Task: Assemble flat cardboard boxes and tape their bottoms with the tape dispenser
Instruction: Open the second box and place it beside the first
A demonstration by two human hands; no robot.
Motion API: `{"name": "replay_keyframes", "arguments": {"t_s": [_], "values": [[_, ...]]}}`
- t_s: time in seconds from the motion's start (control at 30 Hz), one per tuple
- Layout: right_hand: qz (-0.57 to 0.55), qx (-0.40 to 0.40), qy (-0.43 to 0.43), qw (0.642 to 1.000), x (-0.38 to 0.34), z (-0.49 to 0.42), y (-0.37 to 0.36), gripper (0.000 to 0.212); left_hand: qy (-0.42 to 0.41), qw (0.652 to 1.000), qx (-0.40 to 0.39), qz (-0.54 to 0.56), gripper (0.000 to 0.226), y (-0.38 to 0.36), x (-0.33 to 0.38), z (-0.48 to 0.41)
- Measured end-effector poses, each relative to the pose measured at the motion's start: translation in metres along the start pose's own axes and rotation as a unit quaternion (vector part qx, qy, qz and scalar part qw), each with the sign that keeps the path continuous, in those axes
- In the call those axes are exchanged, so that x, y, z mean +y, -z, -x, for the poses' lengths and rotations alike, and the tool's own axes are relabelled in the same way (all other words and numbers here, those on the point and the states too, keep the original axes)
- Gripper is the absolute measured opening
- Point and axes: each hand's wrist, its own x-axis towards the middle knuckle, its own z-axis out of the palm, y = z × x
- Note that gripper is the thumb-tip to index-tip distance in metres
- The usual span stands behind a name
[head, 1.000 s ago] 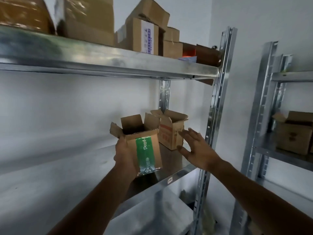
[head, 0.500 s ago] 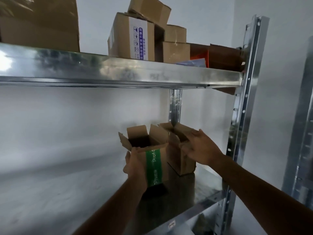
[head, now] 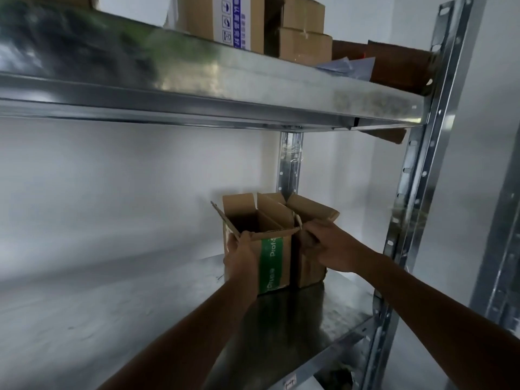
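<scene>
In the centre of the frame two small open-topped cartons stand side by side on the lower shelf (head: pixel 295 319), touching or very nearly so. The green-taped box (head: pixel 277 260) is on the left and the plain box (head: pixel 308 273) on the right, close to the rear upright post (head: pixel 291 164); both have their top flaps standing up. The left hand (head: pixel 242 257) grips the green-taped box at its near left corner, fingers wrapped round the side and thumb up at the rim. The right hand (head: pixel 334 249) holds the plain box, fingers curled over its near rim; how firmly it grips I cannot tell. Across the top of the frame runs the upper shelf (head: pixel 225 88), with stacked cartons (head: pixel 304 43) on it. No tape dispenser and no flat cardboard are in view.

The step in hand looks like stowing: a made-up box is being squared against its neighbour, with the bottom resting on the metal, though the underside tape is hidden. The next move calls for both hands to let go without tipping the flaps or nudging the pair off line, then to turn away from the rack for another flat blank and the dispenser, wherever they lie.
</scene>
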Motion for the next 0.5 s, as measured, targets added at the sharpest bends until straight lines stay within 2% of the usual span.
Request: {"name": "replay_keyframes", "arguments": {"t_s": [0.07,0.17,0.3,0.5], "values": [[0.003,0.023,0.018,1.000,0.003,0.001,-0.002,0.015,-0.016,1.000,-0.009,-0.023,0.041,-0.003,-0.004,-0.005],[0.009,0.034,0.040,0.999,0.004,0.001,-0.003,0.018,-0.018,0.999,-0.025,-0.028,0.042,-0.006,-0.005,-0.010],[0.013,0.014,0.035,0.999,0.010,0.001,-0.002,0.009,-0.015,0.999,-0.034,-0.015,0.062,-0.004,-0.003,-0.011],[-0.028,0.041,0.048,0.998,0.008,-0.002,0.019,0.049,-0.122,0.992,-0.006,-0.026,0.077,0.015,0.018,0.004]]}}
